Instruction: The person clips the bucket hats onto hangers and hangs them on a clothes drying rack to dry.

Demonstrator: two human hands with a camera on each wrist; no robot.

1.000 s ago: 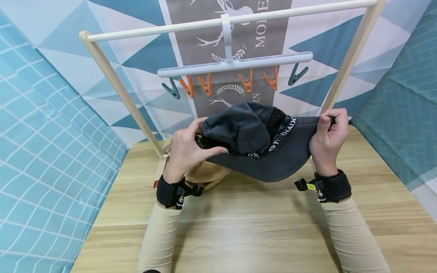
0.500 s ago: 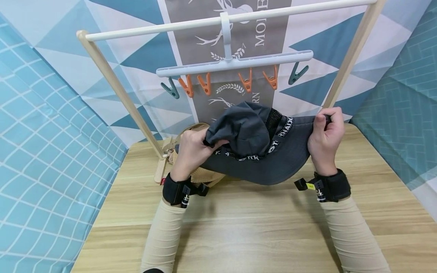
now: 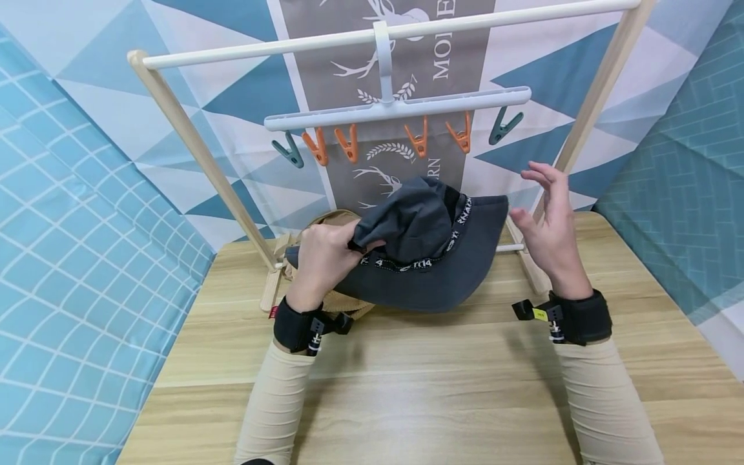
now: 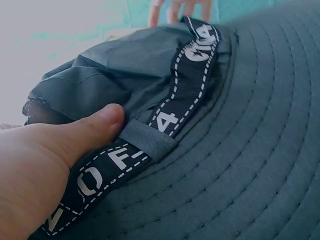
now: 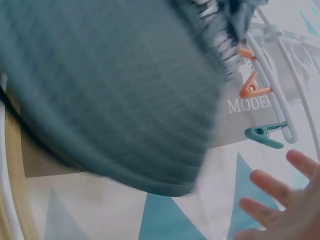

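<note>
A dark grey brimmed hat (image 3: 418, 278) with a black lettered band hangs above the table, crown up and brim toward me. My left hand (image 3: 328, 258) grips its left side where crown meets brim; in the left wrist view the thumb (image 4: 107, 117) lies on the crown beside the band (image 4: 187, 80). Just right of the brim's right end, my right hand (image 3: 549, 226) is apart from the hat, fingers spread and bent a little. In the right wrist view these fingers (image 5: 272, 187) hold nothing, and the brim (image 5: 115, 100) is blurred.
Above the hat, a white hanger (image 3: 395, 111) with orange and green clips (image 3: 417, 137) hangs from the rack's white bar (image 3: 279, 48). Behind my left hand lies a tan knitted item (image 3: 343, 302) on the wooden table (image 3: 430, 387). Wooden rack posts (image 3: 197, 148) flank the hat.
My right hand has let go of the brim and moved slightly right. The left hand has moved right and tightened its hold on the hat. The brim's right end has swung left.
</note>
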